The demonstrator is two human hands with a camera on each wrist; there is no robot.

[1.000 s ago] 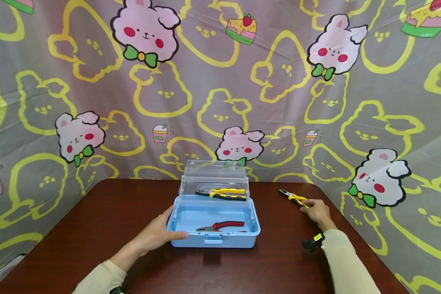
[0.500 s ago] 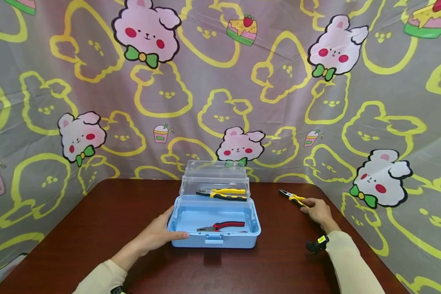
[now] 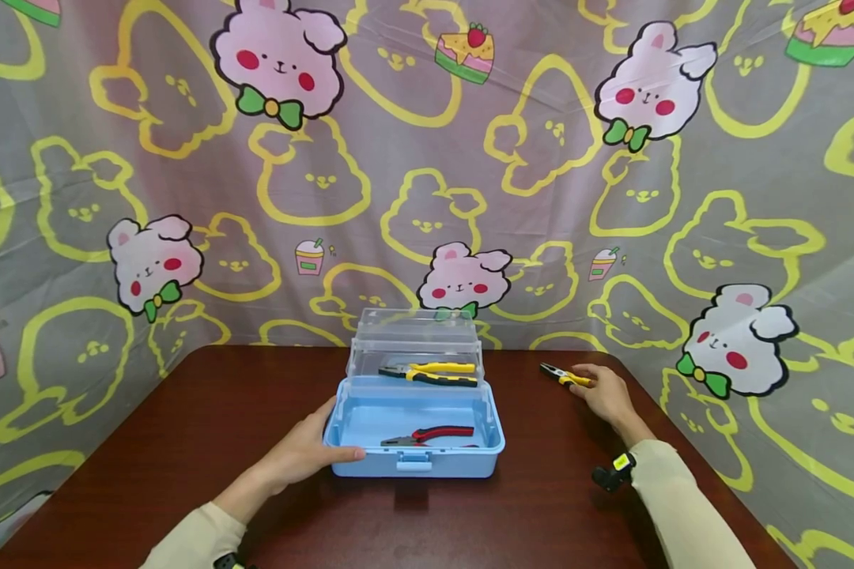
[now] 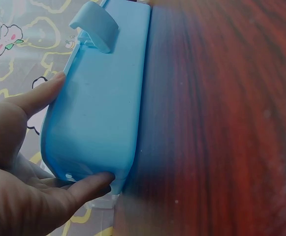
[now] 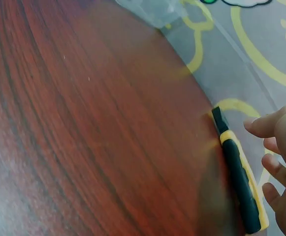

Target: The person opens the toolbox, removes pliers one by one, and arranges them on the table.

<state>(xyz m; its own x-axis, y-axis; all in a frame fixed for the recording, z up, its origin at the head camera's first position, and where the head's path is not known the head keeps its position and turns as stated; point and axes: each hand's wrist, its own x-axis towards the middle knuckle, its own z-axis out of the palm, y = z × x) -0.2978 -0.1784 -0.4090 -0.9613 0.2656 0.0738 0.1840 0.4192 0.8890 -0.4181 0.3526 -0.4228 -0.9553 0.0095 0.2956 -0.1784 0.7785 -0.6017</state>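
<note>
My left hand grips the left end of a light-blue toolbox, its thumb on the front rim. The left wrist view shows that hand around the corner of the box. Red-and-black pliers lie inside the box. Yellow-and-black pliers rest in the clear upper tray. On the table at the right lie other yellow-and-black pliers, and my right hand hovers over their handles. In the right wrist view my right hand is apart from these pliers, fingers loosely bent.
The toolbox's clear lid stands raised behind it. A dark red-brown wooden table carries everything. A patterned cloth hangs behind the table and along its sides.
My right hand has let go of the pliers' handles and shifted slightly up and left above them. The pliers stay put. My left hand and the toolbox have not moved.
</note>
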